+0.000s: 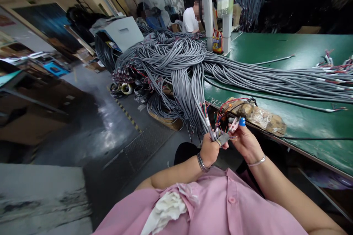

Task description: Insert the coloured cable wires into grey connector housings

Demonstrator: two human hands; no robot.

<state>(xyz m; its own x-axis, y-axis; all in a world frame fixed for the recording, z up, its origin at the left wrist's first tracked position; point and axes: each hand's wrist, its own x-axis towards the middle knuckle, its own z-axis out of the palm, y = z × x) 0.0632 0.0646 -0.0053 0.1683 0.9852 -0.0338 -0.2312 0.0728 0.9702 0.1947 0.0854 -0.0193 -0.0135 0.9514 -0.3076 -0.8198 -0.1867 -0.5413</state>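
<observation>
My left hand (211,149) is closed around several grey cables (210,130), whose stripped ends point up and fan out in thin coloured wires (217,118). A grey covering (224,138) shows at its thumb. Just to the right, my right hand (246,142) wears a blue cover (242,121) on one fingertip. It pinches a small pale pink piece (234,125) that looks like a clip; its exact kind is unclear. This piece is close beside the coloured wire ends. Part of the fingers of both hands is hidden.
A large heap of grey cables (171,53) hangs over the end of the green table (311,119). A worn, taped block (255,117) lies at the table edge. White posts (206,7) rise behind. A person in white (190,20) sits at the back.
</observation>
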